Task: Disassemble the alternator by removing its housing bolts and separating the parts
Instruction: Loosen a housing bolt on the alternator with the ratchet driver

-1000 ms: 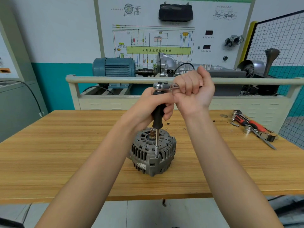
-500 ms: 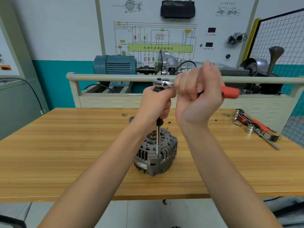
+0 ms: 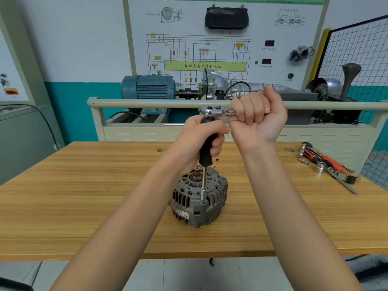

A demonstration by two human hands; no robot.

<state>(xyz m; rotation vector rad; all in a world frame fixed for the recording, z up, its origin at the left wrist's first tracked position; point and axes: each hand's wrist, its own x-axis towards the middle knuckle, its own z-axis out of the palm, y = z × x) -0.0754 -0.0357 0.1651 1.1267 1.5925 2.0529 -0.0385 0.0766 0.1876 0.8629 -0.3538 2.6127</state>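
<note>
Since half a second earlier, the ratchet handle has been swung so that its red end, then plainly seen to the right of the fist, is now almost wholly hidden behind the right hand [image 3: 259, 115]. The chrome ratchet head [image 3: 214, 111] is seen just above centre frame, with the right grip clamped around the handle beside it. Directly beneath the head, the black driver handle [image 3: 206, 151] is held upright, the left hand [image 3: 199, 141] being wrapped tightly around it. A thin steel extension [image 3: 203, 186] is carried straight down from it onto a housing bolt at the near edge of the grey alternator [image 3: 198, 198], which is stood at centre frame on the wooden surface [image 3: 84, 196]. Loose tools [image 3: 327, 164] are laid at the right of the frame.
</note>
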